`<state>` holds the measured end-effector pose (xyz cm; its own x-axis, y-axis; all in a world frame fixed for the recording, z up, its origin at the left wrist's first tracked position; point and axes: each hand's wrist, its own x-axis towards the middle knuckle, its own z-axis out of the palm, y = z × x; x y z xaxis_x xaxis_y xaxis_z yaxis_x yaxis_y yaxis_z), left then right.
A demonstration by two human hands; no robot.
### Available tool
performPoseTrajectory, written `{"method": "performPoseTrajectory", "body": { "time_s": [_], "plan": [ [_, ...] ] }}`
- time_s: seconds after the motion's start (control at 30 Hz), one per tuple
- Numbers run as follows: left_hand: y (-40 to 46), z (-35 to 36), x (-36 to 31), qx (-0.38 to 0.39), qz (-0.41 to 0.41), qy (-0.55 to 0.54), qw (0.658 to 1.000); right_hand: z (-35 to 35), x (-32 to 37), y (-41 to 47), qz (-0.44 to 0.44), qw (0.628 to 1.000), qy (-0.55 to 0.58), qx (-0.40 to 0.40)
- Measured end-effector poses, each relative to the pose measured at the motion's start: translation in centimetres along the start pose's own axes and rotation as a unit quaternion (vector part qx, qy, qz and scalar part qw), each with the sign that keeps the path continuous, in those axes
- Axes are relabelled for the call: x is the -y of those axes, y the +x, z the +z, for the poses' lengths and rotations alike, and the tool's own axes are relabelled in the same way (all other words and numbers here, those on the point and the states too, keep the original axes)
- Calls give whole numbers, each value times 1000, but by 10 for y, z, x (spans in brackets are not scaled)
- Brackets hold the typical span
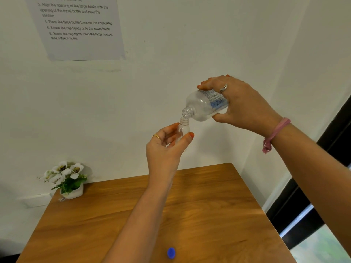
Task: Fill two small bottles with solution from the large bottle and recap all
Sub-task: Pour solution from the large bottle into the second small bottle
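Blue cap (171, 253) loose near worktop (218, 196) front edge. Above it, left hand (165, 147) pinches small bottle (183, 128) upright; right hand (241, 103) grips large bottle (205, 105), tilted, mouths nearly touching. Step: pouring. Next likely: keep mouths aligned, level off before overflow, then cap.
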<state>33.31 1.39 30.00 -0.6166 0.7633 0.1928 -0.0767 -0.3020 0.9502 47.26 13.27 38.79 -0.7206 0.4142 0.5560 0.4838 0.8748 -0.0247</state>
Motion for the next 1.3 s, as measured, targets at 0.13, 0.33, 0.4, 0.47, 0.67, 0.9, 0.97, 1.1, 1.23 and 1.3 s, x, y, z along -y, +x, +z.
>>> {"method": "performPoseTrajectory", "body": {
  "time_s": [0.13,0.33,0.4,0.47,0.67,0.9,0.97,1.1,1.23,1.3],
  "plan": [
    [0,0,1,1,3,6,1000,-1,0,0,-1,1000,3,-2],
    [1,0,1,-2,4,2,1000,-2,0,0,0,1000,4,-1],
    [1,0,1,-4,4,6,1000,-2,0,0,1,1000,4,-2],
    [1,0,1,-4,4,6,1000,-2,0,0,4,1000,3,0],
    [2,-2,2,-2,4,5,1000,-1,0,-1,5,1000,5,1],
    [2,-2,2,-1,3,2,1000,-1,1,0,4,1000,8,-1],
    [1,-2,2,-1,4,0,1000,-1,1,0,-1,1000,8,-4],
    [1,-1,2,1,4,1,1000,-1,2,1,-5,1000,0,-4],
    [1,-1,2,0,6,3,1000,0,0,2,-4,1000,-5,-2],
    [1,-1,2,-1,6,3,1000,0,1,2,-6,1000,-7,-1]
  ]
}}
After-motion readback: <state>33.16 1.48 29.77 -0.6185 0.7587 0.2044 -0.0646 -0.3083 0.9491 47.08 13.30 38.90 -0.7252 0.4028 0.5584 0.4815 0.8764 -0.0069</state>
